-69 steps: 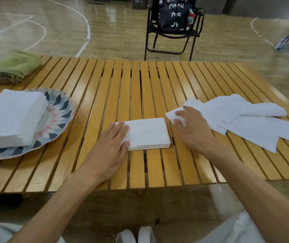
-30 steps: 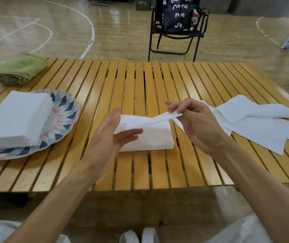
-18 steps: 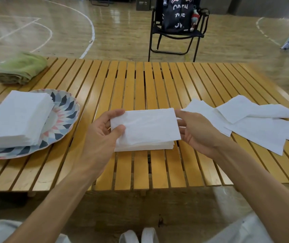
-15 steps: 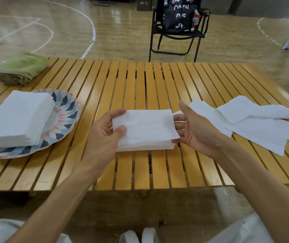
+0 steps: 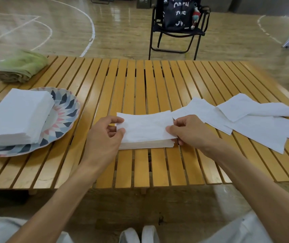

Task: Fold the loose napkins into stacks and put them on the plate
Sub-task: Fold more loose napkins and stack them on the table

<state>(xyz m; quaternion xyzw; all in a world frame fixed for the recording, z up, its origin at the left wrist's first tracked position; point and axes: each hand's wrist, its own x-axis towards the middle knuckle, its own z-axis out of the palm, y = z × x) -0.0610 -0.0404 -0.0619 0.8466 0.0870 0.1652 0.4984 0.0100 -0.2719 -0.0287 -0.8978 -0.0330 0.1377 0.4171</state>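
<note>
Slatted worktop (image 5: 140, 81) of honey-coloured wood, narrow gaps between the boards, long edge nearest the camera. At centre, a white napkin (image 5: 145, 126) held by both ends just above a small folded stack (image 5: 147, 143) lying on the slats. Left hand (image 5: 103, 135) at 9 o'clock of the napkin, thumb and curled fingers pinching its left edge; grip clamped on the paper. Right hand (image 5: 191, 132) at 3 o'clock, fingers likewise curled and pinching the right edge; grip clamped too. Further out at 3 o'clock, loose napkins (image 5: 256, 123) spread flat and overlapping on the boards, one partly rolled at the far side. At 9 o'clock, near the worktop's left edge, a plate (image 5: 66, 109) with a scalloped rim and a blue, pink and grey geometric pattern, carrying a thick pile of folded napkins (image 5: 17, 116) that covers most of its left half. At 10 o'clock, on the far left corner, a rolled green cloth (image 5: 20, 66).

Beyond the worktop, glossy wooden sports-hall floor (image 5: 119, 32) with white painted court lines curving across it. At 12 o'clock, a black folding chair (image 5: 175, 32) with a dark printed bag (image 5: 177, 13) on the seat and a small charm hanging from it. At the bottom, pale trousers and the toes of white shoes (image 5: 138, 234).
</note>
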